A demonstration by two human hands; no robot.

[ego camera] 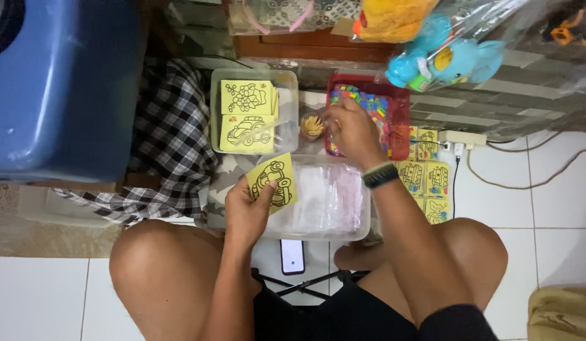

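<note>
My left hand (248, 208) holds a small yellow card with a black car outline (273, 181) over a clear plastic box of thin plastic bags (324, 202). My right hand (353, 129) reaches forward to the left edge of a red tray of small colourful packets (394, 104), right beside a little cup of toothpicks (312, 126). Its fingertips are hidden, so I cannot tell whether it pinches anything. A dark band sits on that wrist.
A clear tub of more yellow outline cards (250, 117) stands at the back left. Finished yellow cards (425, 177) lie on the right near a power strip (462, 139). A blue bin (59, 88), checked cloth (169, 145), phone (292, 256) and bagged toys (444, 60) surround me.
</note>
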